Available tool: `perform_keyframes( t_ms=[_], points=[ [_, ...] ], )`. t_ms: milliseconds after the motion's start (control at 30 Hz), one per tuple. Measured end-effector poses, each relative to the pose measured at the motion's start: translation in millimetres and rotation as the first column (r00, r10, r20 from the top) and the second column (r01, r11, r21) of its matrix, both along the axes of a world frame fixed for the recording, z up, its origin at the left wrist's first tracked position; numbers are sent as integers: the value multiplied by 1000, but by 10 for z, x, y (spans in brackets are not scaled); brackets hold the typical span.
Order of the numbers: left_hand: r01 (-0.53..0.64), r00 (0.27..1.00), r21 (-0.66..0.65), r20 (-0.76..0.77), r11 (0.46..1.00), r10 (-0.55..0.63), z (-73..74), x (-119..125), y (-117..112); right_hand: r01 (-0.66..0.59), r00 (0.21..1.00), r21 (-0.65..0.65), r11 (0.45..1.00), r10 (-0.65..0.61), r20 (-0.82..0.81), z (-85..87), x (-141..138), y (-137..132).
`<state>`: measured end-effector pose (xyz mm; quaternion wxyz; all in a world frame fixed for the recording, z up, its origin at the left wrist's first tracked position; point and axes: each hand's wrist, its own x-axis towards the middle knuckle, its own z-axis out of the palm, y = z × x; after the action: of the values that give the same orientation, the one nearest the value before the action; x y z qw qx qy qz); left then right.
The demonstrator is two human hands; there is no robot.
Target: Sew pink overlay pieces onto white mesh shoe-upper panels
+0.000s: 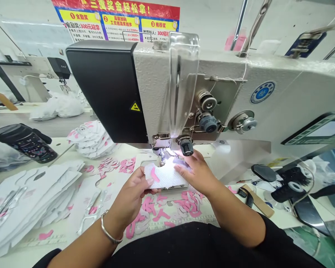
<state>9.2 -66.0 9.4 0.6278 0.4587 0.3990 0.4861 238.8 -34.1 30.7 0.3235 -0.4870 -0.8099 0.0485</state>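
Observation:
A white mesh fabric piece (pixel 167 178) with a pink patch (pixel 154 174) lies under the lit needle area of a sewing machine (pixel 156 82). My left hand (pixel 135 186) pinches its left edge, thumb on top near the patch and fingers partly beneath. My right hand (pixel 197 173) presses on the piece's right side, thumb on the mesh and fingers reaching toward the presser foot (pixel 164 156). Between that hand and the foot shows a greyish strip, whose kind I cannot make out. Glare hides the exact needle point.
Pink and white cut pieces (pixel 149 204) are scattered along the near table edge. Stacked white panels (pixel 36 201) with metal scissors-like tools lie left, a round pile of pieces (pixel 92 139) behind. A black tumbler (pixel 24 143) leans at far left. Black thread spools (pixel 287 191) sit right.

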Motion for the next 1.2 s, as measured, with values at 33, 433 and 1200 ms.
perform_keyframes(
  t_ms=[33, 433, 1200],
  points=[
    [25, 1000, -7, -11, 1000, -25, -14, -12, -42, 2, 1000, -9, 1000, -2, 10, 5, -12, 4],
    [447, 890, -179, -7, 876, -455, -74, -150, -167, -158, 983, 254, 954, 128, 131, -43, -155, -76],
    [-365, -83, 178, -984, 914, 159, -289, -1792, -96, -128, 983, 356, 926, 165, -75, -306, -223, 12]
  ],
)
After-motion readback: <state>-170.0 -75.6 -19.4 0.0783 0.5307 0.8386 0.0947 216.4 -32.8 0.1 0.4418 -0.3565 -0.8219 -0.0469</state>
